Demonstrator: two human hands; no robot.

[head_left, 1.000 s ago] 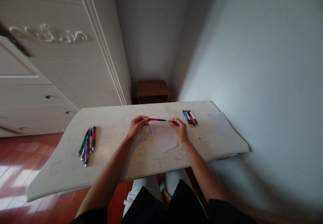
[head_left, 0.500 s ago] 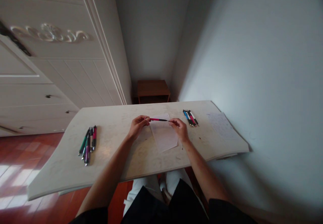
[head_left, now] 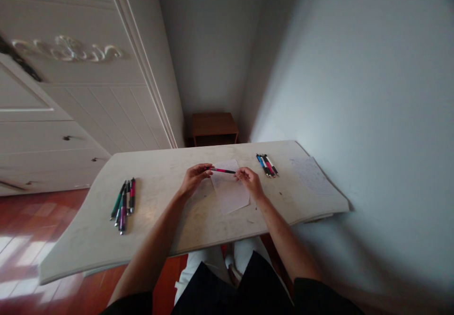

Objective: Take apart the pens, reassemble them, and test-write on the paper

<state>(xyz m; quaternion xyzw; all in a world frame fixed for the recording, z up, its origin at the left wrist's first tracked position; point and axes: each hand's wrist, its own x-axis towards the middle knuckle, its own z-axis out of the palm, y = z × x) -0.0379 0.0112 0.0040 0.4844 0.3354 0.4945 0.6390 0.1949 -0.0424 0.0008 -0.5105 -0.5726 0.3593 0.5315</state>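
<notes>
A red and black pen is held level between my two hands, above a sheet of white paper. My left hand is closed on the pen's left end, with thumb and fingers pinching it. At the dark right end, my right hand pinches the tip. Right of my right hand lies a small row of pens in blue, white, red and black. Farther left, a bunch of pens in green, purple, black and red lies on the table.
The white table has worn, stained patches. A sheet with handwriting lies at its right end, near the grey wall. Behind the table stands a small brown wooden stand. A white cabinet rises at the left.
The pen has tilted slightly, its right end now a little lower. My right hand has shifted slightly left along with that end. Both pen groups lie as before.
</notes>
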